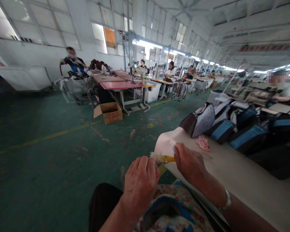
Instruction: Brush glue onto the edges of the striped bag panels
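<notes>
My right hand [188, 161] is closed around the yellow handle of a small brush [162, 158]. The pale bristle end sticks out to the left. My left hand [140, 182] is curled, with its fingertips at the bristles. Both hands hover over my lap, beside the corner of a cream worktable [241, 180]. A floral cloth piece with blue trim [169, 209] lies on my lap under my hands.
A pink scrap [203, 142] lies on the worktable. Blue and dark bags [232, 127] are piled along its far side. An open cardboard box [109, 112] stands on the green floor. Sewing tables [122, 85] with seated people stretch behind; another person sits at the right.
</notes>
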Demonstrator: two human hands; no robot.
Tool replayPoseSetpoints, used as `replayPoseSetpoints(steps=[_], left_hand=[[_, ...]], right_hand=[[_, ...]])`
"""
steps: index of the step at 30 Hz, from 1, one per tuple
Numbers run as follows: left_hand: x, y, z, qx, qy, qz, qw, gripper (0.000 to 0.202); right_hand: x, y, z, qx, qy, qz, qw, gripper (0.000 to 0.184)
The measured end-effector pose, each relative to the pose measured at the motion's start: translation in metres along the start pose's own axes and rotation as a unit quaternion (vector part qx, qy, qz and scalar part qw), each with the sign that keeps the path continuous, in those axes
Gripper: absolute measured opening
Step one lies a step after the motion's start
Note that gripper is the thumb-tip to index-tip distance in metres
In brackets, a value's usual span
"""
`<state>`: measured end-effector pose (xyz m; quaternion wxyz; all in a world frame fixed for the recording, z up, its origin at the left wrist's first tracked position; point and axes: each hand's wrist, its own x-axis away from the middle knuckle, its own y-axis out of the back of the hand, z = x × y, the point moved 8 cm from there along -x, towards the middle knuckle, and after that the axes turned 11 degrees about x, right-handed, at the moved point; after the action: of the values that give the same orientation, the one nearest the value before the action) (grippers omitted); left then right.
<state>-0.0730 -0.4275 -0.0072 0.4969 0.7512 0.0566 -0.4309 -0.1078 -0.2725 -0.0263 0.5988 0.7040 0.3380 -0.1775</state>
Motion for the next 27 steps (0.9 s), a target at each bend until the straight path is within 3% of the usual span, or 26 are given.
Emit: replayPoseSetpoints(steps=[4, 6, 8, 11, 13, 16, 19, 24, 27], left_hand=[[-0.008, -0.011, 0.010, -0.051, -0.020, 0.049, 0.997, 0.015], [-0.014, -0.009, 0.039, -0.082, 0.031, 0.058, 0.994, 0.016], [-0.019, -0.001, 0.081, -0.110, 0.125, 0.057, 0.984, 0.018], [-0.018, 0.006, 0.129, -0.103, 0.221, 0.075, 0.967, 0.022], [-0.015, 0.001, 0.138, -0.091, 0.219, 0.097, 0.967, 0.028], [-0.011, -0.008, 0.135, -0.066, 0.199, 0.093, 0.973, 0.024], [-0.007, -0.018, 0.128, -0.003, 0.183, 0.072, 0.981, 0.035], [-0.003, -0.029, 0.123, 0.056, 0.179, 0.082, 0.979, 0.031], [-0.003, -0.029, 0.118, 0.032, 0.178, 0.082, 0.980, 0.032]], right_hand=[[0.002, -0.011, 0.004, -0.006, 0.016, 0.044, 0.999, 0.018], [0.002, -0.015, -0.002, -0.004, 0.003, 0.073, 0.997, 0.013], [0.000, -0.018, -0.014, -0.009, -0.039, 0.100, 0.994, 0.010], [-0.001, -0.024, -0.030, -0.125, -0.119, 0.135, 0.976, 0.011], [0.002, -0.037, -0.031, -0.277, -0.177, 0.184, 0.926, 0.015], [0.013, -0.060, -0.015, -0.490, -0.265, 0.268, 0.786, 0.022], [0.024, -0.072, 0.004, -0.602, -0.320, 0.304, 0.665, 0.030], [0.037, -0.079, 0.022, -0.691, -0.361, 0.313, 0.542, 0.033], [0.038, -0.077, 0.030, -0.725, -0.367, 0.308, 0.494, 0.036]])
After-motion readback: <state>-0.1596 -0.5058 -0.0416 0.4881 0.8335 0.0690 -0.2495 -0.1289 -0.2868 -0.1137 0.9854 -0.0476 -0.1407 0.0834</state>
